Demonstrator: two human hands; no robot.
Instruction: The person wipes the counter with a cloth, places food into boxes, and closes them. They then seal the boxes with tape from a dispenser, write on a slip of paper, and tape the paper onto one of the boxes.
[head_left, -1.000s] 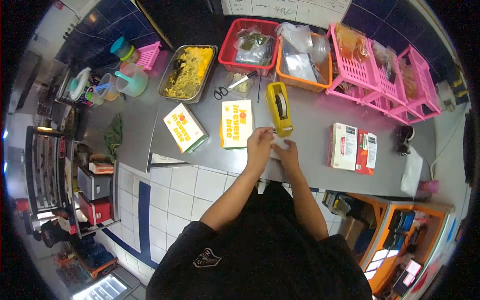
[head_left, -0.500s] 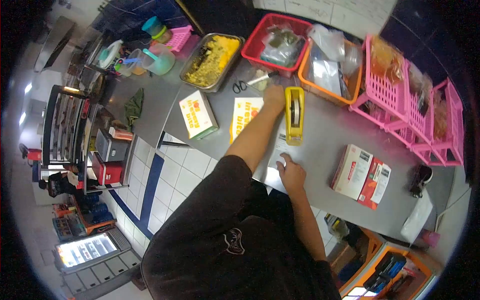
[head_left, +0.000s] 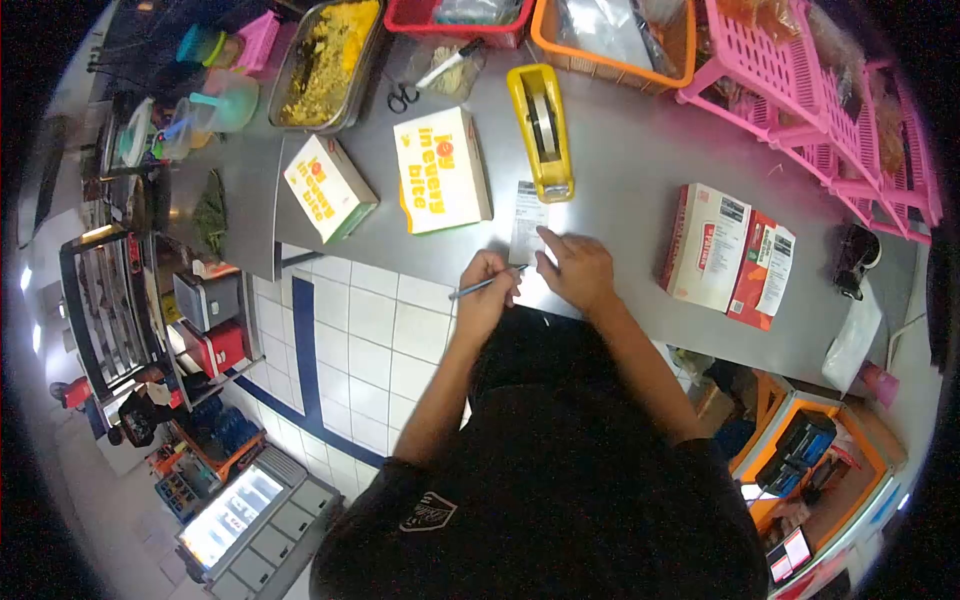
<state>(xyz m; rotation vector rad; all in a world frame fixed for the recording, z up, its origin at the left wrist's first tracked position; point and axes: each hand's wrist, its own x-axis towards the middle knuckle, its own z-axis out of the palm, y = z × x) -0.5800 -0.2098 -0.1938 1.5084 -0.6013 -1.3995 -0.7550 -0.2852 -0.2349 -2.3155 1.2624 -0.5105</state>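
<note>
Gripping a pen in closed fingers: left hand, at the near edge of the grey counter, pen tip pointing toward the right hand. Pressing flat on a white paper slip with fingers spread: right hand, covering the slip's near end. Slip lying on the counter just below the yellow tape dispenser (mouth touching or nearly touching its far end). Beside it to the left: a white printed box. Well to the right: red-and-white cartons.
</note>
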